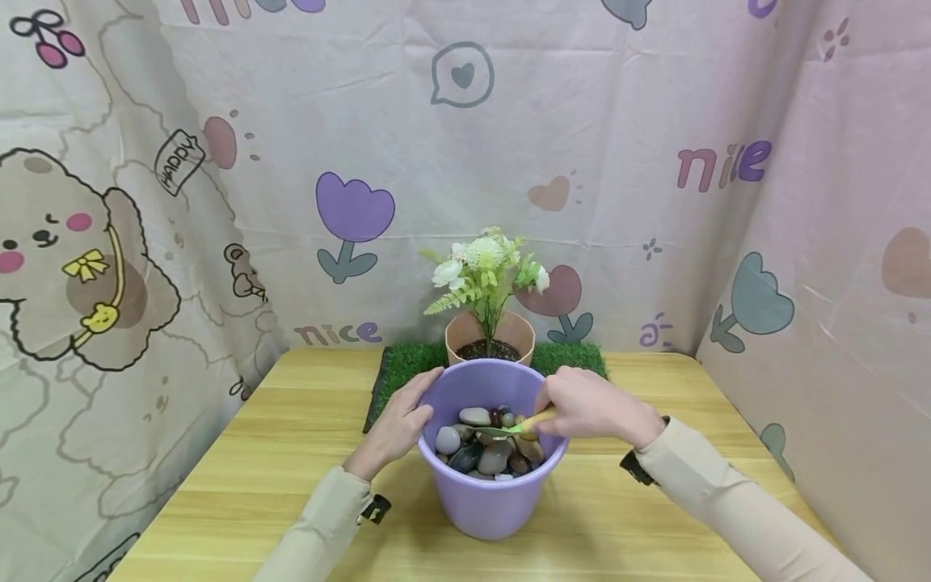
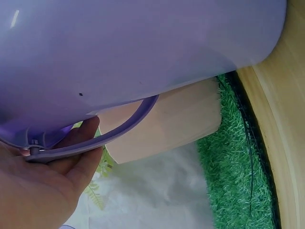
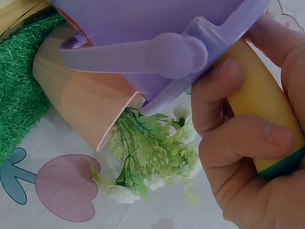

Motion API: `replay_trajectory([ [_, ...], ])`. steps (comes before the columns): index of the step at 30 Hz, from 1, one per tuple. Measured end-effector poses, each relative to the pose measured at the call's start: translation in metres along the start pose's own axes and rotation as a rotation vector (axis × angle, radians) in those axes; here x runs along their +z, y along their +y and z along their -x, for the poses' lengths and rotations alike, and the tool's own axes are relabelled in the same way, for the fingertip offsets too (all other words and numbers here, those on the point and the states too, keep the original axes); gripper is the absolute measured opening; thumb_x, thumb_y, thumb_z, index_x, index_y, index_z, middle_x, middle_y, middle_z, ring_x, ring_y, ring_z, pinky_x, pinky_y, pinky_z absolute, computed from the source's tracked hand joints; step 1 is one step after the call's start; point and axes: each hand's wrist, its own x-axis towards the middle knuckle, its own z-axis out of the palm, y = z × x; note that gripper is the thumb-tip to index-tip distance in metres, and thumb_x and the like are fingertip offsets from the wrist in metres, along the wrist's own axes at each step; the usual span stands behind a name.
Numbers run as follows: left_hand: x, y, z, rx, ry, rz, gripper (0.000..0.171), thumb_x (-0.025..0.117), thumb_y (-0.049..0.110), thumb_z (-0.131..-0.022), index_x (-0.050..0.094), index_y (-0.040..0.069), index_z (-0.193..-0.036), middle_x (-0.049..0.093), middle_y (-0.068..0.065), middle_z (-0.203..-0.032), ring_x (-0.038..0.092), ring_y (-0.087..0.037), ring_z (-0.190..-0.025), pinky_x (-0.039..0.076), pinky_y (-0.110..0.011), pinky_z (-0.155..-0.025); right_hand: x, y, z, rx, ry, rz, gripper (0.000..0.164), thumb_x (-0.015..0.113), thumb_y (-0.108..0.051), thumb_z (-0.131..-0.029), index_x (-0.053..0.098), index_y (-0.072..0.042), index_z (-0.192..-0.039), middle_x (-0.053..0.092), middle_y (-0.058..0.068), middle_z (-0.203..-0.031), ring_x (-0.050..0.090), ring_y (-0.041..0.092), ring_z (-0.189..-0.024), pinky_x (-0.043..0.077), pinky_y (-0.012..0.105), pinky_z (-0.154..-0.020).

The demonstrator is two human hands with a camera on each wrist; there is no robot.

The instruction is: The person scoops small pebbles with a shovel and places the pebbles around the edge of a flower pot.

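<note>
A lilac bucket [image 1: 489, 509] stands near the middle of the table, with smooth stones [image 1: 494, 457] of several colours inside. My left hand [image 1: 396, 422] grips its rim at the left, and in the left wrist view its fingers lie by the bucket's handle [image 2: 128, 123]. At the right rim, my right hand [image 1: 592, 404] holds a small garden trowel by its yellow handle [image 3: 261, 102]. The trowel's blade [image 1: 496, 432] lies over the stones inside the bucket. Fingers are curled round the trowel handle in the right wrist view.
Behind the bucket, a peach flowerpot [image 1: 525, 333] with dark soil holds white flowers [image 1: 483, 259] and green leaves. Under it lies a mat of artificial grass [image 1: 414, 365]. The wooden table [image 1: 291, 453] meets a printed cloth backdrop [image 1: 465, 162] at the back.
</note>
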Motion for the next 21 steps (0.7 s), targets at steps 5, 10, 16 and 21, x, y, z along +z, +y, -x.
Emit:
replay_trajectory([
  [5, 0.001, 0.001, 0.000, -0.001, 0.011, 0.011, 0.064, 0.046, 0.001, -0.082, 0.045, 0.001, -0.146, 0.051, -0.015, -0.144, 0.051, -0.031, -0.130, 0.040, -0.051, -0.107, 0.003, -0.001, -0.004, 0.003, 0.019, 0.057, 0.012, 0.075, -0.037, -0.083, 0.079, -0.028, -0.076, 0.063, -0.021, -0.062, 0.053, -0.002, -0.056, 0.045, 0.019, -0.052],
  [10, 0.001, 0.000, 0.001, 0.002, 0.019, 0.009, 0.064, 0.046, 0.002, -0.082, 0.045, 0.001, -0.145, 0.052, -0.015, -0.144, 0.052, -0.031, -0.129, 0.040, -0.051, -0.107, 0.005, -0.003, -0.005, 0.015, 0.017, 0.069, 0.015, 0.073, -0.038, -0.084, 0.078, -0.028, -0.073, 0.061, -0.021, -0.060, 0.053, -0.002, -0.054, 0.045, 0.019, -0.051],
  [16, 0.001, -0.001, 0.001, -0.007, 0.022, 0.016, 0.064, 0.046, 0.002, -0.082, 0.045, 0.003, -0.146, 0.051, -0.014, -0.144, 0.051, -0.030, -0.130, 0.040, -0.051, -0.107, 0.008, -0.006, -0.008, -0.001, 0.031, 0.114, 0.019, 0.074, -0.037, -0.084, 0.075, -0.026, -0.068, 0.055, -0.019, -0.054, 0.049, 0.000, -0.051, 0.042, 0.020, -0.049],
  [21, 0.002, -0.001, 0.001, -0.016, 0.019, 0.024, 0.064, 0.045, 0.002, -0.082, 0.045, 0.003, -0.146, 0.051, -0.014, -0.145, 0.051, -0.031, -0.130, 0.040, -0.051, -0.107, 0.017, -0.007, -0.011, -0.059, 0.081, 0.201, 0.028, 0.073, -0.037, -0.084, 0.065, -0.027, -0.059, 0.048, -0.017, -0.053, 0.043, 0.003, -0.050, 0.038, 0.022, -0.048],
])
